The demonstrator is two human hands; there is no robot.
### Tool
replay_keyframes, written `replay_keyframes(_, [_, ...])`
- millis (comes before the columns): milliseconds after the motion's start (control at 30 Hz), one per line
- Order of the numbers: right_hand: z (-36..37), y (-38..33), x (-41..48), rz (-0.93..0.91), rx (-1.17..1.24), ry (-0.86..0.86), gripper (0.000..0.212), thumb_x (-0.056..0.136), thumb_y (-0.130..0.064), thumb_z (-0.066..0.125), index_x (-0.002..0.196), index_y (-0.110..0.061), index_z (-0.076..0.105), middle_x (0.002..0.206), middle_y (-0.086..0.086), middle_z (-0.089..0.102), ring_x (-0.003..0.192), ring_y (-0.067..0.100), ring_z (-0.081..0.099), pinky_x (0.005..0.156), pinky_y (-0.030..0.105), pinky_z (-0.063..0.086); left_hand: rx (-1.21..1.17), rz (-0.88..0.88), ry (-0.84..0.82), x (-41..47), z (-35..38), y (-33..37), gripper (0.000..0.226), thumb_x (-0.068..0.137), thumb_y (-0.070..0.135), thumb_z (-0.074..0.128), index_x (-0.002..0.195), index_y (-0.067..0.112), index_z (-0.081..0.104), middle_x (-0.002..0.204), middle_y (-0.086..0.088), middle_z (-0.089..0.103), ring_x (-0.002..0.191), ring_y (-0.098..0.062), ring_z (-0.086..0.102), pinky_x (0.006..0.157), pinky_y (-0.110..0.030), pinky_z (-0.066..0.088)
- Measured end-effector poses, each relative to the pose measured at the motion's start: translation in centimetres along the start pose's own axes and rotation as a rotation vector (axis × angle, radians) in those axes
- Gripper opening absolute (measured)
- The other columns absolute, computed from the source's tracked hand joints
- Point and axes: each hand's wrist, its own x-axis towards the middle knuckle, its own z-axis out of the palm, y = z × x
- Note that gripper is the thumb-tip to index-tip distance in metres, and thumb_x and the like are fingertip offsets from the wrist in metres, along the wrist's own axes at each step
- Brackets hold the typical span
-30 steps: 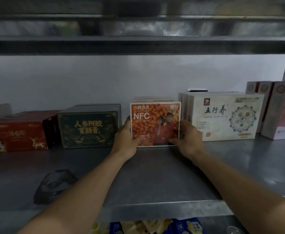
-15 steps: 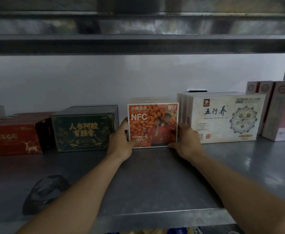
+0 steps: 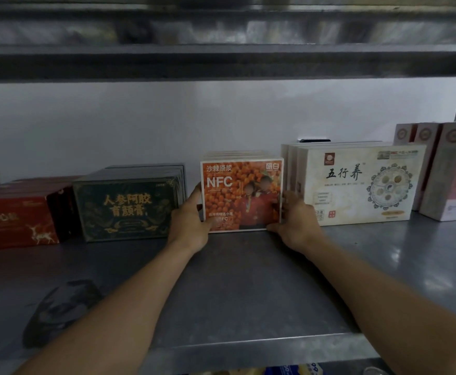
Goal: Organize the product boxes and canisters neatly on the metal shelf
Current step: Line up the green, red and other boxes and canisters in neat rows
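So I've got both hands on the orange NFC box, the front one of a little stack standing upright at the back of the metal shelf. My left hand is clamped on its left edge with the thumb wrapped onto the front face near the bottom corner, and my right hand is pressed against the right edge with the fingers tucked low by the base. Holding it from both sides like that makes sense to me because a thin upright box tips easily, and squeezing the two edges lets me square the whole stack at once instead of nudging one carton at a time. It sits between the dark green box on the left and the cream box on the right, with a small gap on each side just wide enough for my fingers. The fronts of the neighbours look roughly in line, so I reckon I'm lining the orange face up with theirs. Further left are the red boxes lying lower, and on the far right the pink boxes stand tall, so everything's grouped by product with labels facing out. There's a dark crumpled thing on the shelf front left, can't tell what it is. Main risk, I'd guess, is knocking the cream stack with my right knuckles since they're touching or nearly touching it.
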Motion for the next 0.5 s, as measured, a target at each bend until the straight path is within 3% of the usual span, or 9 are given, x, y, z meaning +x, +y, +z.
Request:
replay_keyframes(233, [0.27,0.42,0.42,0.035,0.078,-0.014,0.053,0.072,-0.005,0.084,0.121,-0.010,0.062,0.115,0.007,0.069,0.106,0.025,0.065,0.098,0.036,0.052,-0.014,-0.003,-0.004,0.46,0.12,-0.52,0.078,0.081,0.006,0.076,0.143,0.034,0.040,0.126,0.005,0.060,0.121,-0.016,0.055,0.105,-0.043,0.045])
replay_keyframes(500, [0.50,0.66,0.56,0.060,0.156,-0.023,0.049,0.079,-0.006,0.079,0.124,-0.014,0.060,0.118,0.006,0.068,0.110,0.024,0.064,0.101,0.037,0.050,-0.003,0.002,-0.015,0.69,0.16,-0.77,0.076,0.083,0.002,0.071,0.144,0.034,0.038,0.130,0.004,0.060,0.121,-0.013,0.055,0.104,-0.040,0.047])
